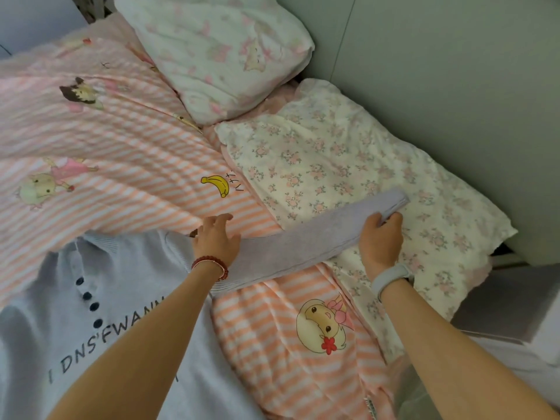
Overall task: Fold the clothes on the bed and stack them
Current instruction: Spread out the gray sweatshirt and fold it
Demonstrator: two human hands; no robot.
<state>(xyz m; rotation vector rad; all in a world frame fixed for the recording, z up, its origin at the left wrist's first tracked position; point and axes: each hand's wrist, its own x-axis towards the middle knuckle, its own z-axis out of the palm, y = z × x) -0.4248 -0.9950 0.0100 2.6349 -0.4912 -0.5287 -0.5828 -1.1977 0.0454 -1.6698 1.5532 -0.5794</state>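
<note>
Head view looks down on a grey lettered sweater spread on the pink striped quilt, its sleeve stretched out to the right. Right hand grips the sleeve near its cuff, while left hand presses with relaxed fingers where sleeve meets shoulder.

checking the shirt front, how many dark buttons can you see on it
4, in a line down the front of the grey shirt: at and. More may lie hidden.
</note>
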